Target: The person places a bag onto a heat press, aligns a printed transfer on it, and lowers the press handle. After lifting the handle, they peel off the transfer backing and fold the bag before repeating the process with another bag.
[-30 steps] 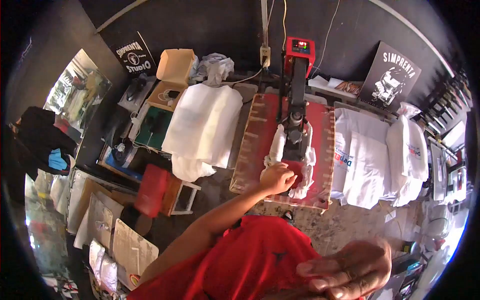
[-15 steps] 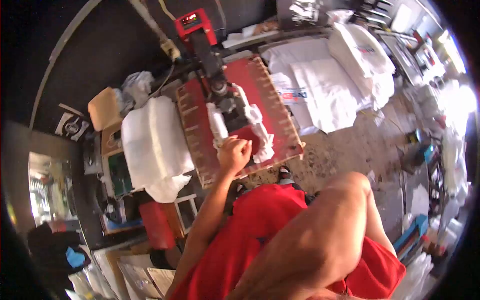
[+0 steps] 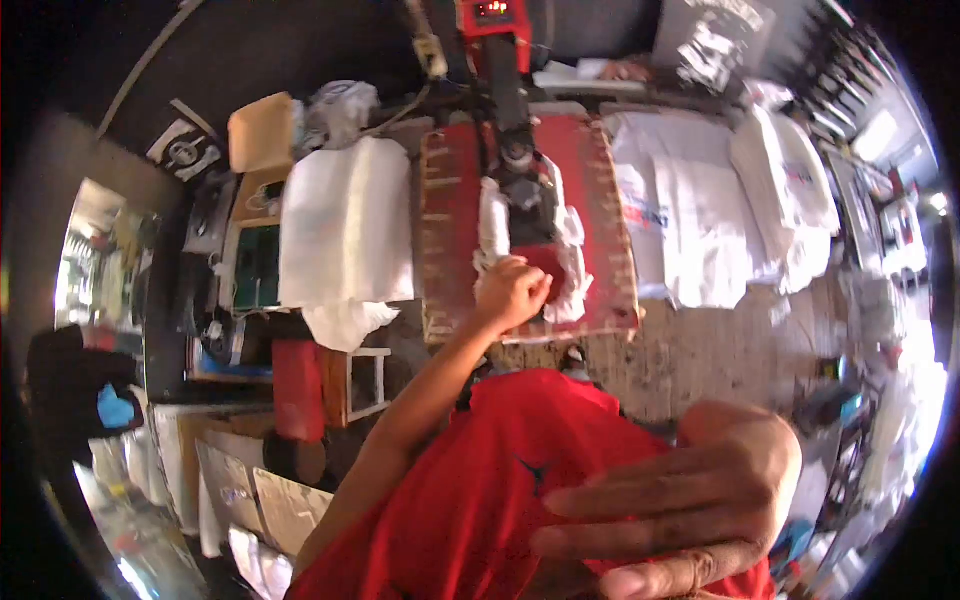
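In front of me stands a heat press (image 3: pixel 517 150) with a red control box and a broad red top panel (image 3: pixel 600 250). Its forked handle (image 3: pixel 570 280) is wrapped in white material along both arms. The fingers of my left hand (image 3: pixel 518 294) are curled closed around the near end of the left arm, hiding that part. Close to the camera, my right hand (image 3: pixel 690 500) is raised over my red clothing (image 3: pixel 540 420), fingers stretched out and nothing in it.
White folded fabric (image 3: pixel 345 225) lies left of the press. To the right are spread white printed fabric (image 3: pixel 690 220) and a thicker white stack (image 3: pixel 785 190). An open cardboard box (image 3: pixel 262 135) and a red object (image 3: pixel 297 385) are at left. Crowded shelving lines the right wall.
The view has swung left and levelled, so the press sits further right. My right hand has come into view with extended fingers; before, only the bent arm showed. My left hand stays on the handle.
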Available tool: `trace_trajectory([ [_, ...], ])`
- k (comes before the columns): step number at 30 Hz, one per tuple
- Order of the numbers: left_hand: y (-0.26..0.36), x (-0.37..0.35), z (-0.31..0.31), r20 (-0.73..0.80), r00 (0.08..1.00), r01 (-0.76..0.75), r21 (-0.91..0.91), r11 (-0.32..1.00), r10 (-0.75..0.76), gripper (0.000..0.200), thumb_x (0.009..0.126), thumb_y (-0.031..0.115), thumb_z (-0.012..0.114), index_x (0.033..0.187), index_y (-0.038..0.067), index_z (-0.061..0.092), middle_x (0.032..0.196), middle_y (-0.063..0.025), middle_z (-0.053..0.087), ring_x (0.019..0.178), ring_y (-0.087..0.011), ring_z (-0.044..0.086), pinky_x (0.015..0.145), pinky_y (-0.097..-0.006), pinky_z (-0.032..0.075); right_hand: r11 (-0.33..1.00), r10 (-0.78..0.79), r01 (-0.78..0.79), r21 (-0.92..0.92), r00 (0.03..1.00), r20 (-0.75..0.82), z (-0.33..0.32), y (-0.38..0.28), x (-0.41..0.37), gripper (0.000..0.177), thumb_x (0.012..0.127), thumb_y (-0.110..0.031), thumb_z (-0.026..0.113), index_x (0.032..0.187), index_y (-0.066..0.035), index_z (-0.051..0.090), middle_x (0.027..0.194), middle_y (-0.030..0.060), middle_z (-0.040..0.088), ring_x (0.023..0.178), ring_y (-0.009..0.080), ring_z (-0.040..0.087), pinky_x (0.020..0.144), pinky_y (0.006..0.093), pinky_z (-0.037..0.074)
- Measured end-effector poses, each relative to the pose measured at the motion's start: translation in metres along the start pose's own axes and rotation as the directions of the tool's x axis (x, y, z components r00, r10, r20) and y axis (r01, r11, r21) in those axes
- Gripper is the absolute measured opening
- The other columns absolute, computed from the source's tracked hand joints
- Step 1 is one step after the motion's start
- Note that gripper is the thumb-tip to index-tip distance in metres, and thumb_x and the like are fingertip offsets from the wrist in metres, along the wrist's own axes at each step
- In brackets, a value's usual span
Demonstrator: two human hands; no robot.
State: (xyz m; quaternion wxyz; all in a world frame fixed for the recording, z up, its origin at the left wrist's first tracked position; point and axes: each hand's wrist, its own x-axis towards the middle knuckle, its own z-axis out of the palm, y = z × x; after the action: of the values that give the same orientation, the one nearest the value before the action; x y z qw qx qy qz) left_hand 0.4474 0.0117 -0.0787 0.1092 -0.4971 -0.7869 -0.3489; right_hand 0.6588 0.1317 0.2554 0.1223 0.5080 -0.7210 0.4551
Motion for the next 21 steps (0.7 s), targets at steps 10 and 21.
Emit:
trace_trajectory([
  [10,-0.024,0.059,-0.007,-0.224,0.974,0.002,-0.101,0.995,-0.025,0.017,0.090,0.018,0.072,0.100,0.004,0.068,0.120,-0.0116,0.061,0.107,-0.0332,0.058,0.091,-0.0447,0.048,0.506,0.839,-0.810,-0.295,0.542,-0.051,0.083,0.192,-0.102,0.026,0.094,-0.025,0.058,0.096,-0.001,0.069,0.095,0.0214,0.069,0.088,0.0415,0.066,0.084,0.0492,0.054],
  [21,-0.042,0.093,0.011,-0.101,0.995,-0.011,0.107,0.994,0.022,0.023,0.093,0.024,0.068,0.109,0.008,0.066,0.125,-0.0126,0.058,0.115,-0.0350,0.054,0.098,-0.0456,0.048,0.467,0.560,-0.781,-0.416,0.625,-0.545,0.168,0.293,-0.157,0.015,0.083,-0.018,0.066,0.074,-0.006,0.065,0.078,0.0098,0.065,0.081,0.0308,0.066,0.070,0.0431,0.056],
])
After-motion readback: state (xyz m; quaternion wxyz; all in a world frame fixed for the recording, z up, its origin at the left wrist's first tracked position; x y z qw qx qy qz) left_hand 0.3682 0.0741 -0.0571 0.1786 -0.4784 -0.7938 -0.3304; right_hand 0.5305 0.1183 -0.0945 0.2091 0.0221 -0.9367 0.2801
